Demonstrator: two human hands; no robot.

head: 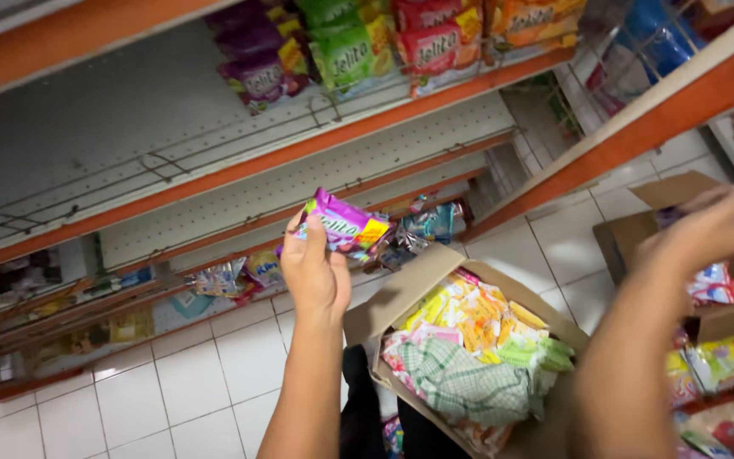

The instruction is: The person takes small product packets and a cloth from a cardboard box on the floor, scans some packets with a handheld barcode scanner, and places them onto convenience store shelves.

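White shop shelving with orange edging fills the background. Left hand pinches a purple snack packet, raised at 12 o'clock of the open cardboard box. Right hand, at 3 o'clock, is blurred; grip cannot be told. Judged step: shelving stock; placing calls for a level reach.

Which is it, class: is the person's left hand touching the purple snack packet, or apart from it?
Touching. The head view shows the left hand with its fingers wrapped round the lower end of the purple snack packet, holding it up in front of the shelves; no gap shows between them.
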